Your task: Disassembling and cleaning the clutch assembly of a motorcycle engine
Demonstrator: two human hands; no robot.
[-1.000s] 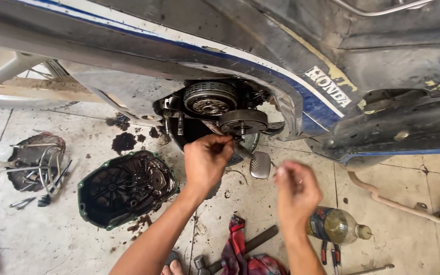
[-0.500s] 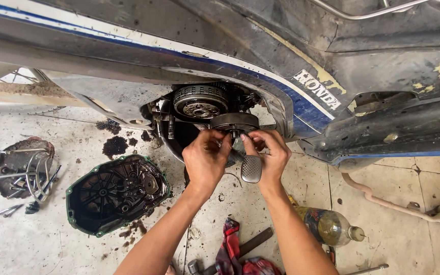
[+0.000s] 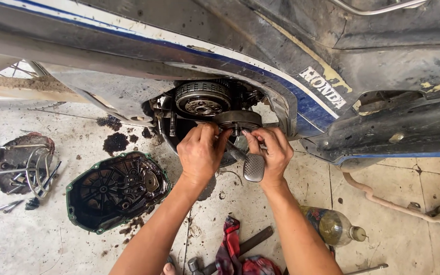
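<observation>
Both hands work in the tight opening under the motorcycle's body panel [image 3: 281,97]: the left hand [image 3: 199,153] has its fingers clenched on the round clutch drum [image 3: 238,121], and the right hand [image 3: 273,150] pinches its right edge, just above the brake pedal [image 3: 253,167]. The removed engine cover [image 3: 115,189] lies apart on the floor. Since half a second ago, the hands sit slightly closer together on the drum.

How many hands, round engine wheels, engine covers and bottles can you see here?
Hands: 2, left hand and right hand
Round engine wheels: 2, ribbed wheel and smooth drum
Engine covers: 1, black cover on the floor
Bottles: 1, plastic bottle
Total: 6
</observation>
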